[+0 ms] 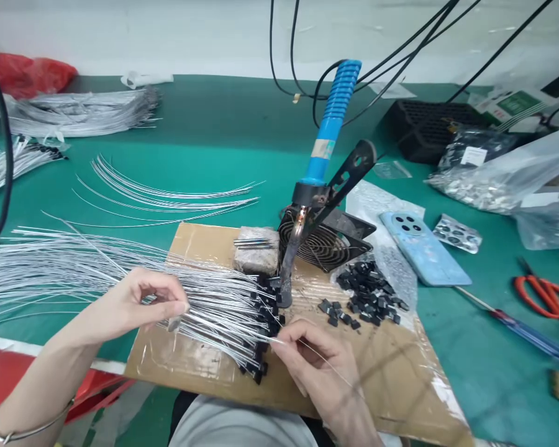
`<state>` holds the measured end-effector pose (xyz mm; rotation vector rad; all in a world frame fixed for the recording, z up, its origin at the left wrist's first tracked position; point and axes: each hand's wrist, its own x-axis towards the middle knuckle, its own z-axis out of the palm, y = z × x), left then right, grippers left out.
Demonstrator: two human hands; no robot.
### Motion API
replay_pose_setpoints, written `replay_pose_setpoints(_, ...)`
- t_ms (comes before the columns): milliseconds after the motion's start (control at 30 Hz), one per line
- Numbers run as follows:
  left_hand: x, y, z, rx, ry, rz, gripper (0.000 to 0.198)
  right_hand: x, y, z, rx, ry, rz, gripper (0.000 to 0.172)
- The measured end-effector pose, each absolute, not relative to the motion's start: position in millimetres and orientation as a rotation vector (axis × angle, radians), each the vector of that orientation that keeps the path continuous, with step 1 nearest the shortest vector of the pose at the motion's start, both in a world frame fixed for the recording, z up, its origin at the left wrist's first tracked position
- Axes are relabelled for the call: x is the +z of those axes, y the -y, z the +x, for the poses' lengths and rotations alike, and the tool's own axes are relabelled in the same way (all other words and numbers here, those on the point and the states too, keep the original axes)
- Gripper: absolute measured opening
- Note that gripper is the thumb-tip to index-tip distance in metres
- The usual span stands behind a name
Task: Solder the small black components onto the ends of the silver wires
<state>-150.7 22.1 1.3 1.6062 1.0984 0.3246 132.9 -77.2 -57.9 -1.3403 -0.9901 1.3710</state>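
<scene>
My left hand [140, 303] is pinched over a wide fan of thin silver wires [97, 273] that lie across the cardboard board [205, 366]; its fingertips grip a wire near the board's left part. My right hand [317, 360] is closed on a single thin wire close to the black end pieces [263, 323] that cap the wires. Just beyond stands a blue-handled soldering iron [328, 133] in a black stand, tip pointing down at the board. A pile of small black parts [366, 295] lies to the right of the iron.
A small black fan [326, 242] sits behind the iron. A blue phone [422, 248], a screwdriver [522, 329], orange scissors [547, 298] and plastic bags of parts [494, 174] lie at right. More wire bundles [79, 112] rest on the green mat at far left.
</scene>
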Motion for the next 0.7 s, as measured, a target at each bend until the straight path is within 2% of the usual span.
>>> replay_pose_setpoints(267,-2.5,-18.1,-144.7,0.307,-1.134,1.615,0.022,-55.6,75.8,132.2,1.322,0.936,-1.354,0.026)
replay_pose_setpoints(700,-3.5,-14.7,-144.6,0.289,-1.076,1.532,0.022,-59.7,73.2,134.2,1.47,0.786,-1.358,0.034)
